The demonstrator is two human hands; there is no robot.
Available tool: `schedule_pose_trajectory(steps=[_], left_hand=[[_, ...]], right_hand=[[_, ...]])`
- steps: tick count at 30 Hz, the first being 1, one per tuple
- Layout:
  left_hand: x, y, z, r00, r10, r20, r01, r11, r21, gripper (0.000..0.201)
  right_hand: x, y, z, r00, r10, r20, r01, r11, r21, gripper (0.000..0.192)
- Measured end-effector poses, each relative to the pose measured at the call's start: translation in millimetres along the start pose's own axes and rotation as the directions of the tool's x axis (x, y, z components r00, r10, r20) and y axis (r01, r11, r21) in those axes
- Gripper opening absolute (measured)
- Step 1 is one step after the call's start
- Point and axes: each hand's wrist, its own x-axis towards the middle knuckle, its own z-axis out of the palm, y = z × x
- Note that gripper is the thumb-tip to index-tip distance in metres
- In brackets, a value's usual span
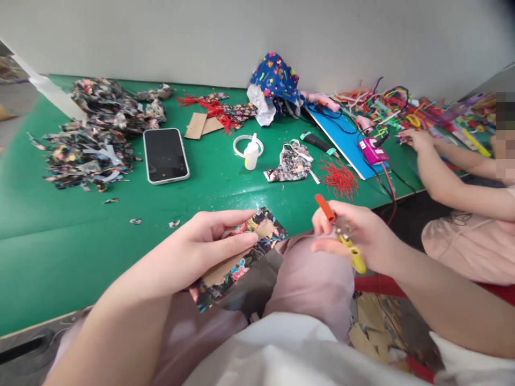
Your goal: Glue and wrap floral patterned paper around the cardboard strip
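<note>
My left hand [217, 236] pinches a flat cardboard piece [219, 271] edged with black floral fabric, holding it tilted over my lap. Bare brown board shows in its middle, and its far end points up to the right. In my right hand [358, 230] is a pliers-like tool [344, 236] with one orange and one yellow handle; its jaws are partly hidden by my fingers. The tool is apart from the cardboard piece. Beyond my hands on the green table lie a small white glue bottle [251, 153], a floral fabric scrap [292, 162] and red cords [338, 177].
On the green table [48, 257] are a smartphone [166, 155], shredded floral fabric [88, 161], cardboard pieces [197, 126], a utility knife [317, 142] and a blue board [333, 136] with a pink device [372, 150]. At right, a co-worker's hand [416, 138] reaches into colourful strips.
</note>
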Motion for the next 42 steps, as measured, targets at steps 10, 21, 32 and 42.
schedule_pose_trajectory(steps=[10, 21, 32, 42], left_hand=[[7.6, -13.8, 8.4, 0.974, 0.211, -0.082, -0.174, 0.93, 0.325, 0.027], [1.5, -9.3, -6.5, 0.938, 0.324, 0.122, -0.318, 0.665, 0.676, 0.023], [-1.5, -9.4, -1.7, 0.919, 0.322, 0.228, -0.375, 0.536, 0.756, 0.021], [-4.5, -2.5, 1.5, 0.957, 0.246, 0.152, -0.268, 0.555, 0.787, 0.025]], right_hand=[[18.6, -2.0, 47.3, 0.988, 0.134, -0.079, -0.075, 0.852, 0.518, 0.032], [17.4, 7.3, -13.5, 0.973, -0.226, 0.045, 0.215, 0.822, -0.527, 0.049], [21.5, -4.4, -25.6, 0.931, -0.242, 0.274, 0.361, 0.49, -0.793, 0.042], [19.6, -5.0, -27.0, 0.918, -0.229, 0.323, 0.395, 0.479, -0.784, 0.047]])
